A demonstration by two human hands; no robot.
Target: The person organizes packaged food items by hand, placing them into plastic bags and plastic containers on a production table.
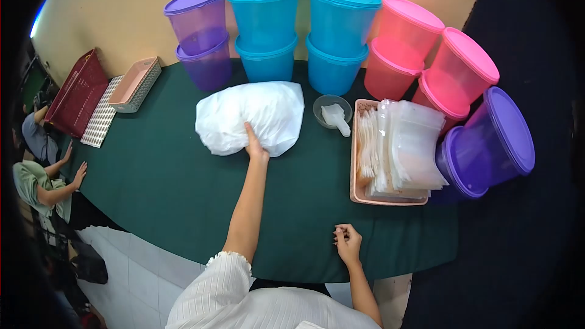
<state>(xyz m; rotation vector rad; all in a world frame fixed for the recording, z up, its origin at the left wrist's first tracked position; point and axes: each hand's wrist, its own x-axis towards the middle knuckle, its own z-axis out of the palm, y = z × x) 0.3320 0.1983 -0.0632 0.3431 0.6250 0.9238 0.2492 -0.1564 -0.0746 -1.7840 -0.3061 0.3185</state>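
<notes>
We see the left hand (256, 145) stretched far forward over the counter (158, 195) and resting on the near edge of the white bag (250, 113). Its grip is released: the fingers lie straight against the plastic, pressing it and not closed round any fold. The bag sits in the middle of the counter, directly ahead of that hand. Its long axis runs left to right across our view, with the right end a little farther from us than the left. The hand meets it just right of the midpoint of the near long side, so more of the bulk lies to the left of the grip.

The right hand (348, 242) is well apart from the bag, close to the near edge of the counter. Its fingers are curled in loosely and we see nothing in them. The left hand is plainly the nearer one.

Just right of the bag stands a small bowl (323, 106) with a white scoop (336, 117), and beyond it a pink tray (354, 192) of clear pouches (408, 146).
</notes>
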